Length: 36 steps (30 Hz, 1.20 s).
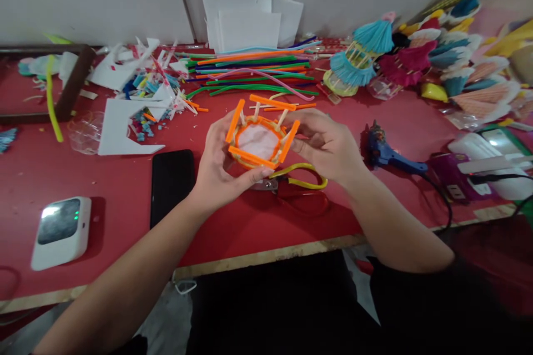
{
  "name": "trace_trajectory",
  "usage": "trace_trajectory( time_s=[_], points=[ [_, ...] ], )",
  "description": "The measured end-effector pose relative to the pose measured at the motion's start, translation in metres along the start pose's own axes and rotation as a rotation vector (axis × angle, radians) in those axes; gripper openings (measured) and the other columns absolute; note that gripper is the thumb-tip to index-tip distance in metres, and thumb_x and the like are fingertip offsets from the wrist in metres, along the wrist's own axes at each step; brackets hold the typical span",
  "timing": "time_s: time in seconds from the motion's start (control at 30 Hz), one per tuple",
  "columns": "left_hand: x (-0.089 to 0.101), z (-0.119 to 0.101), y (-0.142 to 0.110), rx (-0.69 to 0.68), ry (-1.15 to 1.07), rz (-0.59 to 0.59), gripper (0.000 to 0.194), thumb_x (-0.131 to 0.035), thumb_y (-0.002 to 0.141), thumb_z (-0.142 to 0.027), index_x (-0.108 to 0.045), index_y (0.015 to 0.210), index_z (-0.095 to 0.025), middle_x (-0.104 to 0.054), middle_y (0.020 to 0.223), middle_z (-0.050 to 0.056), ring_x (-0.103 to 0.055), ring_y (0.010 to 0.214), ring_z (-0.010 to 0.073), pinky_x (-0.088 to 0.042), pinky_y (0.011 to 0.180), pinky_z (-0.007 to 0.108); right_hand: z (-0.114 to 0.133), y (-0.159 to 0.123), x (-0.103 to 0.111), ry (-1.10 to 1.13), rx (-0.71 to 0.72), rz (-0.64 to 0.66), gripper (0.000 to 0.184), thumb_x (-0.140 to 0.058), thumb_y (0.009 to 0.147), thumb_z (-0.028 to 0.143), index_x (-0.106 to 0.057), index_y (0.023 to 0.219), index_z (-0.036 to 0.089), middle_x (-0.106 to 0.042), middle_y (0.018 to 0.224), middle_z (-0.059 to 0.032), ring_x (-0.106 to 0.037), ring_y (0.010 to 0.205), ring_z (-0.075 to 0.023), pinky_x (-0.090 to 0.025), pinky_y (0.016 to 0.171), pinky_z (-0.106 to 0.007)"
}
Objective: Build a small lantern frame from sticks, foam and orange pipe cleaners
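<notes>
Both hands hold a small round craft frame (259, 140) above the red table (125, 188). The frame has an orange ring, short wooden sticks standing up, orange straw pieces on top and a white disc in the middle. My left hand (219, 169) grips its left and lower rim, thumb under the front edge. My right hand (322, 144) pinches its right side, fingers closed on an orange piece. Scissors with yellow and red handles (302, 183) lie on the table just under the frame.
A black phone (171, 183) and a white device (61, 231) lie at the left front. A blue glue gun (385, 152) lies to the right. Coloured straws (254, 75), white paper scraps (125, 122) and finished tasselled crafts (416, 55) fill the back.
</notes>
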<state>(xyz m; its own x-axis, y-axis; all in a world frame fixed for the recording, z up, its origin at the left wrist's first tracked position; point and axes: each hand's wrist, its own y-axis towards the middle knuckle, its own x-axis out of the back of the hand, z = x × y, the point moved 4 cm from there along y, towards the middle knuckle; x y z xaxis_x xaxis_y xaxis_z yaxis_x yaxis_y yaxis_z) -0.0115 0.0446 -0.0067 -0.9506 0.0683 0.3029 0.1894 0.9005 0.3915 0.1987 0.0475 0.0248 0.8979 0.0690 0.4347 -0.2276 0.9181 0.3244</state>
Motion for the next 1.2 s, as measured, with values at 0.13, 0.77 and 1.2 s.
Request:
trace_trajectory(
  time_s=[0.13,0.77,1.2],
  points=[
    [0.001,-0.006,0.003,-0.233,0.025,0.060,0.099,-0.092,0.063,-0.059,-0.046,0.147,-0.034,-0.052,0.137,0.011,-0.054,0.132,0.0346,-0.051,0.111,0.055,-0.005,-0.005,0.003,0.044,0.116,-0.011,0.029,-0.072,0.090,0.042,-0.074,0.114,0.025,-0.069,0.118,-0.0079,-0.070,0.107,-0.0193,-0.064,0.085,-0.031],
    [-0.004,-0.014,-0.001,-0.399,0.061,0.154,0.099,-0.086,0.071,-0.060,-0.038,0.153,-0.032,-0.050,0.153,0.017,-0.048,0.143,0.0403,-0.045,0.115,0.064,-0.004,-0.016,0.001,0.046,0.232,-0.043,0.028,-0.073,0.090,0.024,-0.073,0.118,0.026,-0.067,0.116,-0.0063,-0.070,0.107,-0.0173,-0.064,0.082,-0.026],
    [-0.003,-0.019,0.000,-0.427,0.109,0.169,0.097,-0.084,0.076,-0.056,-0.034,0.155,-0.030,-0.051,0.151,0.019,-0.050,0.142,0.0405,-0.047,0.114,0.062,-0.005,-0.017,-0.003,0.187,0.175,-0.032,0.028,-0.073,0.091,0.027,-0.073,0.118,0.030,-0.064,0.117,-0.0045,-0.069,0.106,-0.0153,-0.064,0.083,-0.025]
  ],
)
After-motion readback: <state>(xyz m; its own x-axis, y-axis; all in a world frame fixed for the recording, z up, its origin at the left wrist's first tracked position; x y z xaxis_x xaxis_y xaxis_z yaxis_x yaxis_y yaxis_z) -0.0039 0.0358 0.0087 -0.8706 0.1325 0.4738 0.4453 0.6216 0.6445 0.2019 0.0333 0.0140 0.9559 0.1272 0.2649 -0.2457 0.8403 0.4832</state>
